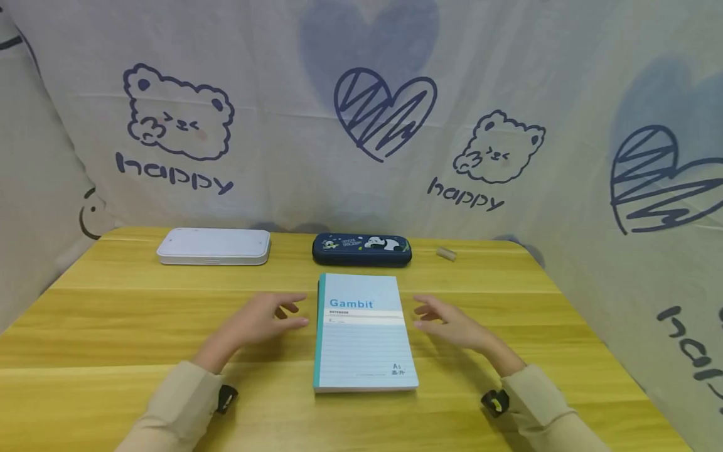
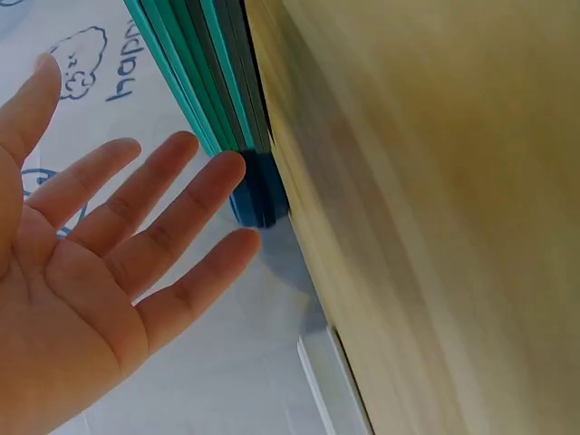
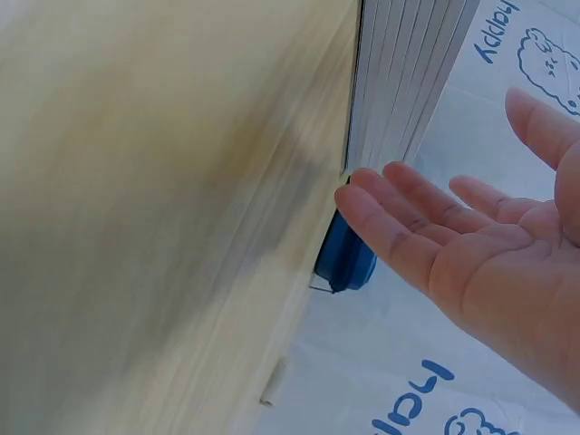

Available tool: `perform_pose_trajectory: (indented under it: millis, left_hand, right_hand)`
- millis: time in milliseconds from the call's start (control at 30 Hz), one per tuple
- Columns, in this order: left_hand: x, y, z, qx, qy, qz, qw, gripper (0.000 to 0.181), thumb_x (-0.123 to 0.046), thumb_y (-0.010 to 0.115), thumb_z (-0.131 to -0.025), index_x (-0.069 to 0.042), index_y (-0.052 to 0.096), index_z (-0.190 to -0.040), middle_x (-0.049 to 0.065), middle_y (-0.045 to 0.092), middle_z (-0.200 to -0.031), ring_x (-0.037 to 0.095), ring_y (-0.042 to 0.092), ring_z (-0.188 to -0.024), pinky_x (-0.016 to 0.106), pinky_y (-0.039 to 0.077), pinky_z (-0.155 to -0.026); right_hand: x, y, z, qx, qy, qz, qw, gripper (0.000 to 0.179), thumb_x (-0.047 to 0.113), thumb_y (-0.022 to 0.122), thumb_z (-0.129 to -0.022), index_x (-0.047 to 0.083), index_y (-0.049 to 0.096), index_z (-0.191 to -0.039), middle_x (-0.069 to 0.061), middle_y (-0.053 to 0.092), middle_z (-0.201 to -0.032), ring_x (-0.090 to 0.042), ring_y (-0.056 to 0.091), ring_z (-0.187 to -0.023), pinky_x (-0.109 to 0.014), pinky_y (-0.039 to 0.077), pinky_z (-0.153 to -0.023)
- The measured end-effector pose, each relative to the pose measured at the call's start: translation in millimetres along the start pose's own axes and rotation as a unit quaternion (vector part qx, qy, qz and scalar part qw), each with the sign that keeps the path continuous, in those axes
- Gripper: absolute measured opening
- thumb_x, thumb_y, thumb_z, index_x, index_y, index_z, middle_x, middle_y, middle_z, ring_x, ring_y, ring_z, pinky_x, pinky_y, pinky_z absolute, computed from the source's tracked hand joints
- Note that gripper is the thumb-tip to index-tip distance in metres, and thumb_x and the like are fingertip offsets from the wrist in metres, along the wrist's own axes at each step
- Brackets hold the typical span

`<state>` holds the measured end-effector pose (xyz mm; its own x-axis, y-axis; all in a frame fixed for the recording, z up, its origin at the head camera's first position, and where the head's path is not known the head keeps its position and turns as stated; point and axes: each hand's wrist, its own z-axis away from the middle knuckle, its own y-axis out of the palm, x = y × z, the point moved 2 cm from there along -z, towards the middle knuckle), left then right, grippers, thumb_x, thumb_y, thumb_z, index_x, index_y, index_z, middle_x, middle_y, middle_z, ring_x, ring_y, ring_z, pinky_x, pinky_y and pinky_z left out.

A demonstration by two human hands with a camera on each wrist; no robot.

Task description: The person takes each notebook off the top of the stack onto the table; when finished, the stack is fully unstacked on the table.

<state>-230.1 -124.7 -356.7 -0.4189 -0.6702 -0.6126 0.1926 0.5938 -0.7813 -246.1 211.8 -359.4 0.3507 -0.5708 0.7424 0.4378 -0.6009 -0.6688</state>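
Wood-grain table [image 1: 113, 345] fills the lower view, with white cloth [image 1: 282, 125] hanging behind it and at both sides, printed with dark blue bears, hearts and "happy". Taking the notebook stack [image 1: 364, 345] at the table's middle as the clock's centre, a white case [image 1: 213, 245] lies at 10 o'clock and a navy panda case [image 1: 361, 251] at 12, just beyond the stack's far edge; both are closed, their contents hidden. A small, pale brownish block [image 1: 446, 253] lies between 1 and 2 o'clock. The stack lies flat, "Gambit" cover up, green spines toward 9 o'clock. The left hand [image 1: 268, 321] is just beside it at 9, the right hand [image 1: 454, 323] at 3, both apart from it, fingers relaxed and grasping nothing. Beige sleeves [image 1: 175, 402] come in from 7 and 5 o'clock.
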Motion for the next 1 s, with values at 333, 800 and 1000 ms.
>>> perform_pose_trajectory:
  millis: [333,800,1000]
  left_hand:
    - [-6.6,13.0,-4.3,0.023,0.006,0.094,0.9953,0.057,-0.03,0.061,-0.085,0.0,0.044,-0.13,0.025,0.051,-0.118,0.028,0.06,-0.09,0.039,0.047,-0.077]
    - [-16.3,22.7,-10.4,0.064,-0.023,0.132,0.9888,0.064,-0.028,0.064,-0.083,-0.001,0.038,-0.134,0.024,0.046,-0.123,0.032,0.056,-0.099,0.04,0.045,-0.082]
    - [-17.6,21.9,-15.1,0.076,-0.036,0.114,0.9899,0.068,-0.028,0.066,-0.081,0.0,0.036,-0.135,0.022,0.048,-0.119,0.03,0.057,-0.096,0.04,0.045,-0.082]
  right_hand:
    - [0,6,-4.7,0.026,0.014,-0.033,0.999,0.061,0.021,0.051,-0.092,-0.01,0.022,-0.135,-0.029,0.044,-0.123,-0.038,0.045,-0.11,-0.044,0.04,-0.086]
    - [1,15,-8.1,0.053,0.008,-0.079,0.9955,0.06,0.016,0.05,-0.092,-0.012,0.019,-0.135,-0.032,0.04,-0.125,-0.038,0.046,-0.108,-0.038,0.046,-0.078]
    - [1,17,-9.5,0.057,-0.002,-0.082,0.995,0.058,0.014,0.048,-0.093,-0.01,0.018,-0.136,-0.031,0.04,-0.124,-0.038,0.046,-0.109,-0.039,0.045,-0.078]
